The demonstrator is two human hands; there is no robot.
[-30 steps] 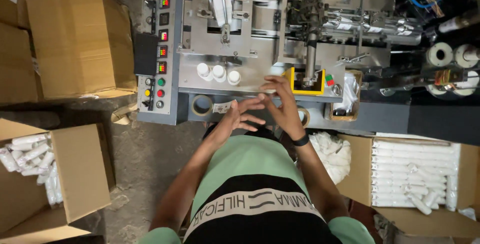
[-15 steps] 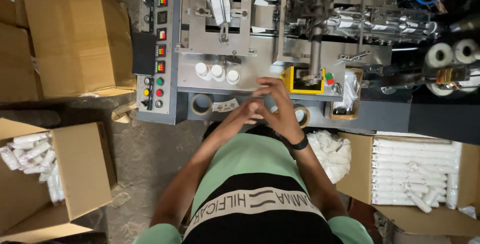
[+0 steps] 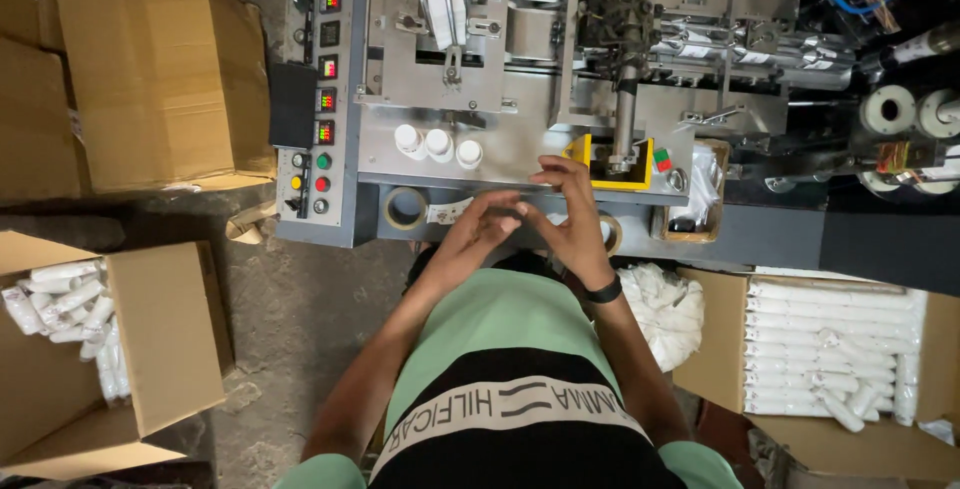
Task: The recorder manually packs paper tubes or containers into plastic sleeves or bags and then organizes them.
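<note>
1. Your hands work at the near edge of the machine ledge (image 3: 520, 174). Open room is narrow here: machine on the far side, your body on the near side.
2. Left: bare concrete floor (image 3: 300, 309), then an open carton of white tubes (image 3: 60, 299). Right: another carton of white tubes (image 3: 830, 349) and a bag of white pieces (image 3: 665, 304), just beside your right forearm.
3. On the ledge: three white caps (image 3: 437, 143) far-left of your hands, a tape roll (image 3: 406, 208) left, a yellow fixture (image 3: 610, 164) just beyond your right hand.
4. Left hand (image 3: 478, 229): fingers loosely curled, tips meeting the right hand. Right hand (image 3: 575, 214): fingers half-open, spread upward. Whether either grips anything, you cannot tell.
</note>
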